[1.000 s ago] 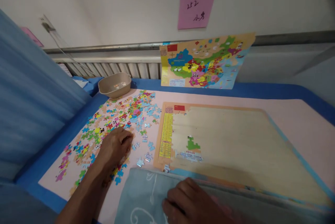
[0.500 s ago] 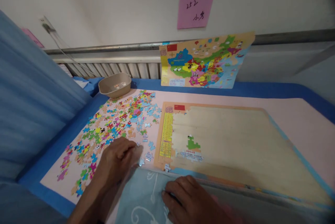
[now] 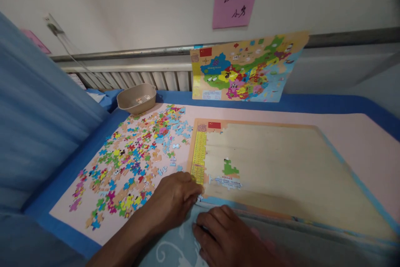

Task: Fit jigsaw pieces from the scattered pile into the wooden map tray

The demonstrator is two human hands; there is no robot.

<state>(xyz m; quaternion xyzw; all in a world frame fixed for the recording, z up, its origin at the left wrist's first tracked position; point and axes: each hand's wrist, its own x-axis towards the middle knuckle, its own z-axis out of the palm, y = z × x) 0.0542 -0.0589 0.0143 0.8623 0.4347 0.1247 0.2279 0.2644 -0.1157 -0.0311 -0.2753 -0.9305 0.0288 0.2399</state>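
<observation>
My left hand (image 3: 178, 196) is at the lower left corner of the puzzle board (image 3: 265, 167). Its thumb and fingers are pinched on a small pale puzzle piece (image 3: 200, 197), which is mostly hidden under the fingertips. My right hand (image 3: 215, 233) rests over the teal patterned cloth (image 3: 171, 246) just below the board's near edge, its fingers curled and their inner side hidden. On the board, a yellow printed strip (image 3: 200, 150) lines the left side. A green joined cluster (image 3: 230, 169) and a pale text section (image 3: 226, 182) lie in the tray area.
Many loose puzzle pieces (image 3: 134, 150) spread over the pink sheet at left. Behind them stands a beige basin (image 3: 137, 99) with a few pieces inside. A colourful map picture (image 3: 243, 73) leans at the back against the rail. A blue curtain (image 3: 40, 133) hangs at left.
My left hand has moved right, from beside the loose light-blue pieces to the board's lower left corner. My right hand stays in about the same place. The view has tilted slightly.
</observation>
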